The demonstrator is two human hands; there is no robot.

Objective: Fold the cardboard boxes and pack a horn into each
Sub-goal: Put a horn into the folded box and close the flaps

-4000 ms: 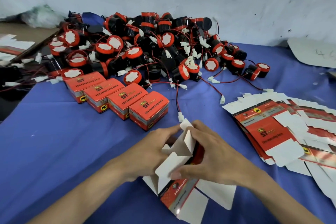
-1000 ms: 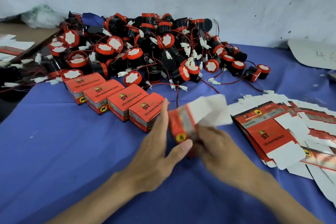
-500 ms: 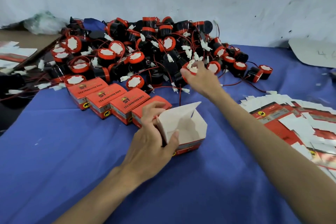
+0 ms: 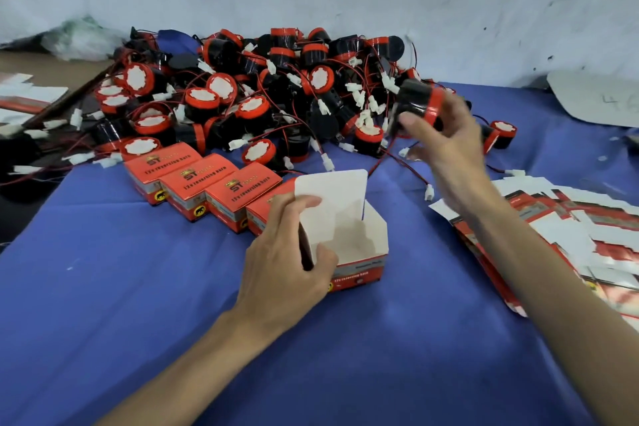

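An open red-and-white cardboard box [image 4: 356,245] stands on the blue cloth in the middle, lid flap upright. My left hand [image 4: 290,259] grips its left wall, thumb inside the opening. My right hand [image 4: 446,145] is raised to the right of the pile, closed around a black horn with a red band [image 4: 418,104]; its red wire hangs down toward the cloth. A big pile of black-and-red horns [image 4: 242,97] with wires and white plugs lies behind the box. A row of closed red boxes [image 4: 200,180] sits left of the open box.
A stack of flat unfolded box blanks [image 4: 567,228] lies at the right, under my right forearm. The blue cloth [image 4: 103,287] covers the table. A white wall runs behind the pile. A white board [image 4: 594,97] lies far right, papers at far left.
My right hand reached into the pile and lifted a horn out, moving right and up. My left hand kept hold of the folded open box, which now stands with its lid flap upright.
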